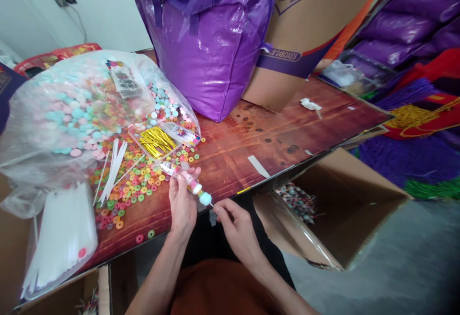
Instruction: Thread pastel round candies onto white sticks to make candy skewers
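My left hand is closed around a candy skewer of pastel ring sweets inside a clear printed sleeve, at the table's near edge. My right hand pinches the white stick end that pokes out below a pale blue sweet. Loose coloured candy rings lie scattered just left of my left hand, with several white sticks across them. A packet of gold twist ties sits beyond the skewer.
A big clear bag of pastel sweets fills the left. A bag of white sticks lies front left. A purple tote and cardboard box stand behind. An open carton sits at right below the wooden table.
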Available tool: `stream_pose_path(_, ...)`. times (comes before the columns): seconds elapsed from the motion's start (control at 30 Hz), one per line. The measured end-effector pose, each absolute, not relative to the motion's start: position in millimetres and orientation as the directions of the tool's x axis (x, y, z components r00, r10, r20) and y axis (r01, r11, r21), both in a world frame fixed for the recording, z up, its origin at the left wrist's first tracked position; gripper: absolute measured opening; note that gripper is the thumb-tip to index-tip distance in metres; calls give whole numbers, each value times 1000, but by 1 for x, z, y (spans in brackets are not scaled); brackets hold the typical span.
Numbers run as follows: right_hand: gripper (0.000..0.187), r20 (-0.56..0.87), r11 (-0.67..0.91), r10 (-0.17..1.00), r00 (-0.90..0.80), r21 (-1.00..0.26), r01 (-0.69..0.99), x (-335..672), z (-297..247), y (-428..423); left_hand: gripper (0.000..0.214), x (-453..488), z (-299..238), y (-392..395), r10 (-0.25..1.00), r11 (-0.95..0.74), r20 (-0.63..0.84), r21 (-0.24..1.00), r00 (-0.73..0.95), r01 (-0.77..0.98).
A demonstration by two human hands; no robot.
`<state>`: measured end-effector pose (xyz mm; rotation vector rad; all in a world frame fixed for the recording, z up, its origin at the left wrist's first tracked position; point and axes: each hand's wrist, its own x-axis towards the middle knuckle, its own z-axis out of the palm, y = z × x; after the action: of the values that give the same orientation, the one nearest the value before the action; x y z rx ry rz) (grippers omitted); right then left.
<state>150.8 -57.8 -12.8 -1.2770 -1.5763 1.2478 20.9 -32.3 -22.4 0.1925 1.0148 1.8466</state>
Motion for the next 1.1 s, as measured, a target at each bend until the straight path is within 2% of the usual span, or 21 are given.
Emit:
stream_pose_path(0.13,26,9,70,971,-238,-966,249,149,-14,-54,31,18,-22,-34,852,-109,-279,733,-443,-672)
stream_pose_path(0.3,25,215,298,944,-249,-879,371,154,-15,-58,29,11,-19,-31,862,-109,-283,706,-420,-700)
stream_pose_path(0.43,23,292,365,927,-235,-845,390,152,-19,-63,28,16,-17,-32,880,-74,-281,714,-382,-696)
stream_pose_path(0.57,25,223,280,953,-204,-907,316,144,-19,-61,25,22,-18,-36,897,-42,-273,732,-349,-680)
stream_pose_path(0.7,26,28,66,983,-181,-976,206,142,-18,-57,22,18,-17,-39,925,13,-270,727,-269,-686)
stream_pose_path(0.83,26,-151,-135,967,-207,-987,87,141,-21,-60,20,12,-15,-39,929,69,-301,712,-216,-699)
stream_pose_path(0.9,26,-157,-142,962,-225,-987,81,140,-22,-65,22,11,-14,-39,912,83,-345,686,-223,-723)
stream_pose_path(0.97,26,-102,-78,971,-214,-990,117,138,-21,-70,25,11,-12,-38,900,63,-363,656,-242,-752)
stream_pose_path(1.03,27,-49,-19,980,-195,-988,151,138,-19,-73,28,13,-12,-39,902,28,-347,642,-258,-766)
stream_pose_path(1.1,27,-68,-41,977,-201,-990,137,137,-17,-73,30,16,-12,-39,907,14,-331,643,-261,-766)
